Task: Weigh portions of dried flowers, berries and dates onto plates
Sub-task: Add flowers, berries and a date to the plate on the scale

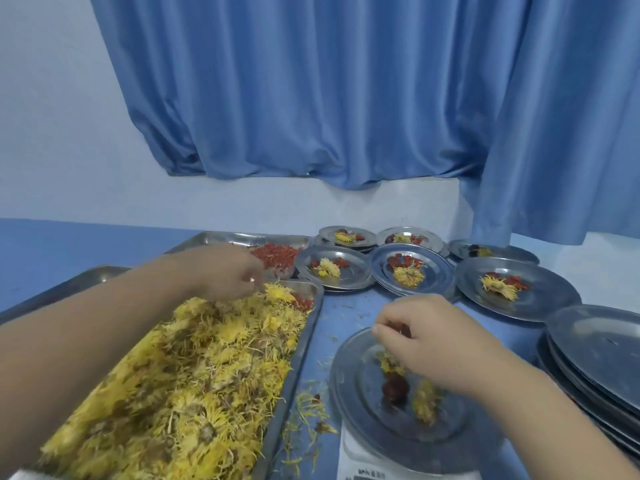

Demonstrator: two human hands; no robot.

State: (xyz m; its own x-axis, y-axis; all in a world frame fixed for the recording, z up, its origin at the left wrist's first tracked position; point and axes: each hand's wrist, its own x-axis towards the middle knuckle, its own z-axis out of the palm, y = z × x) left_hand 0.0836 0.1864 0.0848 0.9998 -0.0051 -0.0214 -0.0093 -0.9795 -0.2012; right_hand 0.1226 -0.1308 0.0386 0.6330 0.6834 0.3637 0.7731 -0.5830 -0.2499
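The flower tray is lying lengthwise from the tabletop's near left corner toward its far edge. A narrow bare strip is parting it from the plate sitting on the scale at the near edge. The right hand is pinching a red piece above that plate. The left hand is curling over the tray's far end; whether it is gripping flowers is unclear.

Blue curtain hangs before a pale wall — blue tabletop below.
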